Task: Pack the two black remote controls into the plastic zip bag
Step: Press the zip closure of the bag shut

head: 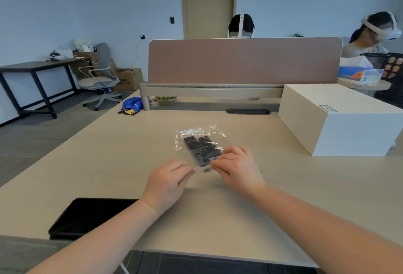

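Hands meet at the near end of the plastic zip bag (199, 147), which lies on the light wooden tabletop (122, 164) a little past the middle. The left hand (168, 183) pinches the bag's near left corner between thumb and fingers, and the right hand (236, 168) pinches the near right edge in the same way, so both are closed on the bag's mouth and stand close to each other with only a small gap between them. Both black remote controls (197, 146) are inside the bag, side by side, with their far ends pointing away from the person; the right hand's fingers cover a part of their near ends. If the zip is closed or not, I cannot tell.

Around the bag the tabletop is mostly free. A flat black tablet-like thing (87, 217) lies near the front edge at the left, partly under the left forearm. A big white box (340, 119) stands at the right, well apart from the bag. Behind the bag a brown divider panel (244, 60) closes the far side of the tabletop, and a blue packet (132, 103) lies near its left post. Two people wearing white headsets are behind the divider. An office chair (100, 77) and a dark side table (37, 71) stand at the far left on the floor.
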{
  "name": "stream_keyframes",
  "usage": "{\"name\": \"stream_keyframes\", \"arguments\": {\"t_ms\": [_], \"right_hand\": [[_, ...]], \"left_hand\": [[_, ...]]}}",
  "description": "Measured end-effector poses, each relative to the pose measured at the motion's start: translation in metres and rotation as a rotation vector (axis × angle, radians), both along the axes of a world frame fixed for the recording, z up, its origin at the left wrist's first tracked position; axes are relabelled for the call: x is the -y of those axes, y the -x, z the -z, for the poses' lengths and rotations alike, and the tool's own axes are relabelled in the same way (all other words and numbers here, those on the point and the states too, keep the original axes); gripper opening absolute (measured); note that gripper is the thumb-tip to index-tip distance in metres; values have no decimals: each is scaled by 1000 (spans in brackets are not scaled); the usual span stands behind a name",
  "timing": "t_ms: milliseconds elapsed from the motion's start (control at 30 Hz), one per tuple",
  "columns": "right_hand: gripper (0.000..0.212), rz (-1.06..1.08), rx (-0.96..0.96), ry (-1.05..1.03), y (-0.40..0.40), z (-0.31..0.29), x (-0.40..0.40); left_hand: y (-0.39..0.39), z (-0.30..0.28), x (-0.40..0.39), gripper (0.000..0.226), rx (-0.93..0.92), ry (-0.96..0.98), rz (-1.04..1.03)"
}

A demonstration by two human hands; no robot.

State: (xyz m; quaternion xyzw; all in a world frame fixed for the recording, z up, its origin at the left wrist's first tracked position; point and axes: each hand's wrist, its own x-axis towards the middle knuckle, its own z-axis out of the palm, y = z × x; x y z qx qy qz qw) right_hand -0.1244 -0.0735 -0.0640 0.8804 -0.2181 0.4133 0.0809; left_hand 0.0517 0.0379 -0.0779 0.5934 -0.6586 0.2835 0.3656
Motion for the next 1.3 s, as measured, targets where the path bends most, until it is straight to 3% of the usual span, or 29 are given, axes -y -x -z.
{"name": "stream_keyframes", "arguments": {"t_ms": [167,400,767,1300], "right_hand": [[16,-42,-2,-26,-6,-2,-6],[26,-44,-19,-11,-12,-1,-10],[27,-25,-85,-24,-16,-2,-17],[23,-86,15,-51,-20,1,-12]], "left_hand": [[4,-5,1,25,22,1,-12],[1,-3,6,14,21,-68,50],[1,-9,3,20,0,-119,46],[2,-16,1,19,-101,-137,78]]}}
